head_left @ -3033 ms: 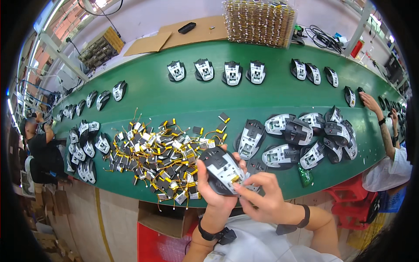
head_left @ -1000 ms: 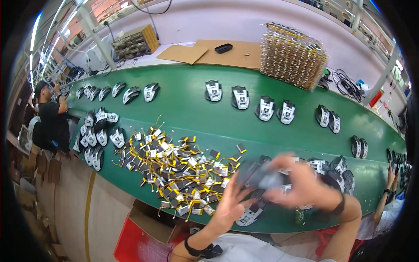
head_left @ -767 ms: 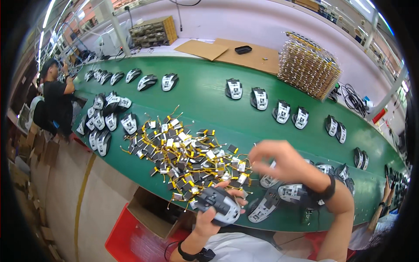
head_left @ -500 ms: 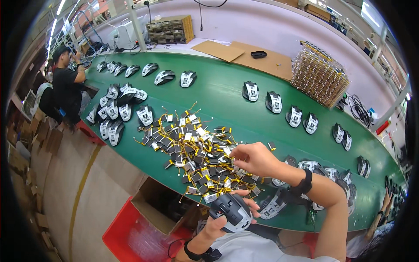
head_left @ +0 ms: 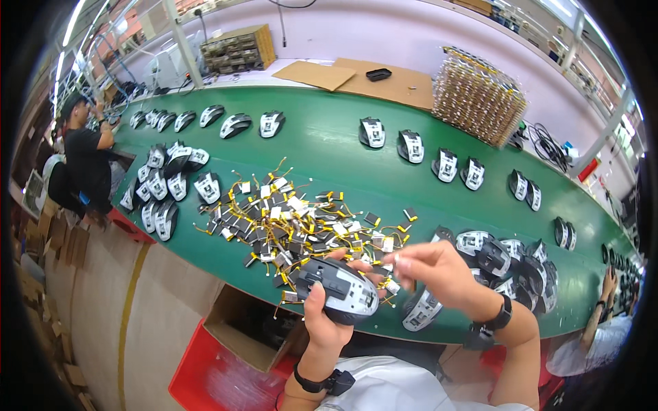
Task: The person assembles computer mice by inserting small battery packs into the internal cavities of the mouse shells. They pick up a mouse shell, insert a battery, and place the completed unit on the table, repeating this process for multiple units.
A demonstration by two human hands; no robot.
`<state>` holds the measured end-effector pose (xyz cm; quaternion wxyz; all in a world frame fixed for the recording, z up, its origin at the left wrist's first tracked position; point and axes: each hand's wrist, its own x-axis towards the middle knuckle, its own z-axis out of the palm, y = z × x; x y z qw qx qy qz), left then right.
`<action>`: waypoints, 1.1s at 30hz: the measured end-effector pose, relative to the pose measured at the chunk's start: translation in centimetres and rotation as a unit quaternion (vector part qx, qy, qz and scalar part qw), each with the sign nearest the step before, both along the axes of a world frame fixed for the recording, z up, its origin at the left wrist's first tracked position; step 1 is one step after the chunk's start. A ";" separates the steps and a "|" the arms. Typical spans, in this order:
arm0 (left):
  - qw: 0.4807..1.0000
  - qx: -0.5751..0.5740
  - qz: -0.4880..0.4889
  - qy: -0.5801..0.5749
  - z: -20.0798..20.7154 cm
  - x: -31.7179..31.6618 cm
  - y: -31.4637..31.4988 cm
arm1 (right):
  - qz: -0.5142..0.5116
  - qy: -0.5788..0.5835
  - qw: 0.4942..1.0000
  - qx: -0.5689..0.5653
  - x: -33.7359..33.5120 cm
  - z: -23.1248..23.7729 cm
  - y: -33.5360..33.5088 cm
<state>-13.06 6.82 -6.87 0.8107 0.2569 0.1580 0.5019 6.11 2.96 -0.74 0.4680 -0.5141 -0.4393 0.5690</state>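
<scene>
Head view: the left hand (head_left: pixel 327 322) sits at about 6 o'clock, fingers wrapped under and around an open mouse shell (head_left: pixel 337 289), grey and black, held tilted with its inside facing up, just off the near edge of the green worktop (head_left: pixel 329 140). The right hand (head_left: pixel 439 270) is at about 4 o'clock from the frame centre, just beside the shell, its fingertips (head_left: pixel 406 259) pinched together on something small and pale. It is too blurred to say what, though it looks like one of the little batteries with yellow leads.

That heap of batteries (head_left: pixel 295 222) lies at 12 o'clock from the shell, close to it. A cluster of mouse shells (head_left: pixel 504 264) lies at 3 o'clock, and a row of mice (head_left: pixel 418 147) runs further up the worktop.

To do this step well, I judge the left hand should keep the shell level and still, thumb clear of the open cavity. The right hand needs a light pinch by the part's edges, leads trailing free, so nothing snags on the heap or bends on the way in.
</scene>
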 end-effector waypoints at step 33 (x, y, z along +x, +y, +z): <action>0.949 0.290 0.124 0.022 0.4 4.9 -3.5 | -0.035 -0.070 0.996 -0.039 0.2 -0.6 -5.8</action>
